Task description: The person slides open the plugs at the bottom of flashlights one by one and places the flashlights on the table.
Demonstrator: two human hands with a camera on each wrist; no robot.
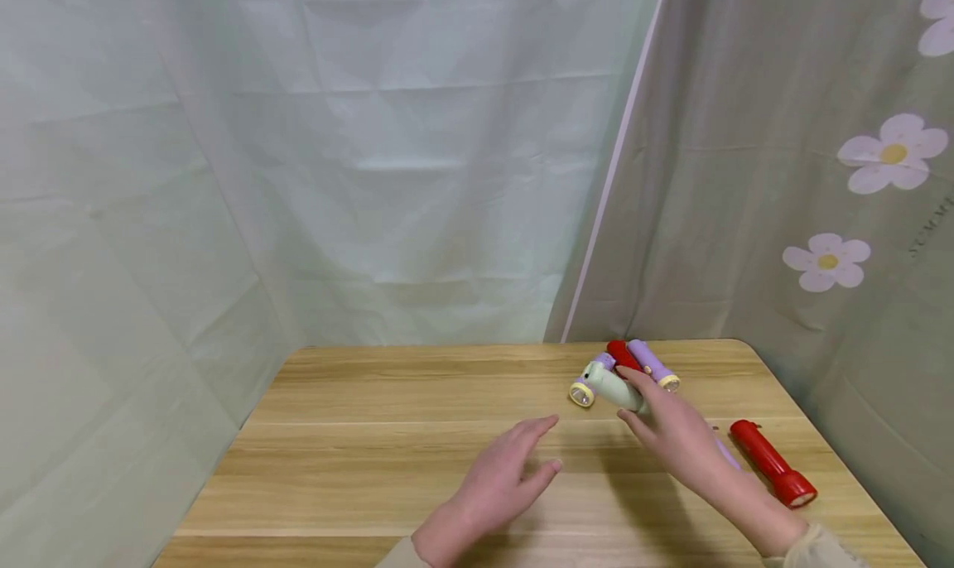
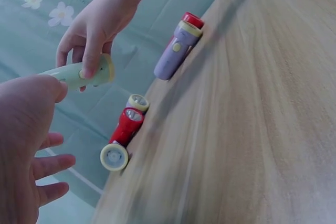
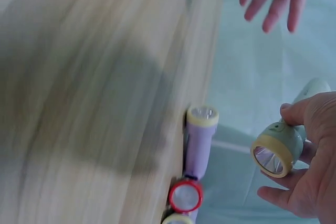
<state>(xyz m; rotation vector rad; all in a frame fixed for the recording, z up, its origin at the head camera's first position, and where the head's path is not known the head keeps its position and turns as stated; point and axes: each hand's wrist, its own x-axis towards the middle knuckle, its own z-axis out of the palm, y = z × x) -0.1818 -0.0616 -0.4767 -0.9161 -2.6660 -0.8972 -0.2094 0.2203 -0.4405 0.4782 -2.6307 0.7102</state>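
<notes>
My right hand (image 1: pixel 674 440) grips a pale green flashlight (image 1: pixel 614 388) above the table, its thumb and fingers around the barrel near the head. In the right wrist view the cream-rimmed lens (image 3: pixel 272 156) faces the table side. My left hand (image 1: pixel 498 478) hovers left of it with fingers extended, holding nothing. From the left wrist the left thumb overlaps the green flashlight's tail, but the head view shows a gap. Below and behind the held flashlight lie a purple flashlight (image 1: pixel 581 393), a red flashlight (image 1: pixel 622 353) and another purple flashlight (image 1: pixel 652 364).
At the table's right side lies a large red flashlight (image 1: pixel 771 464), beside a purple flashlight (image 1: pixel 726 452) mostly hidden by my right forearm. Pale curtains (image 1: pixel 440 179) hang behind the wooden table (image 1: pixel 358 452), with a flowered grey curtain (image 1: pixel 715 220) on the right.
</notes>
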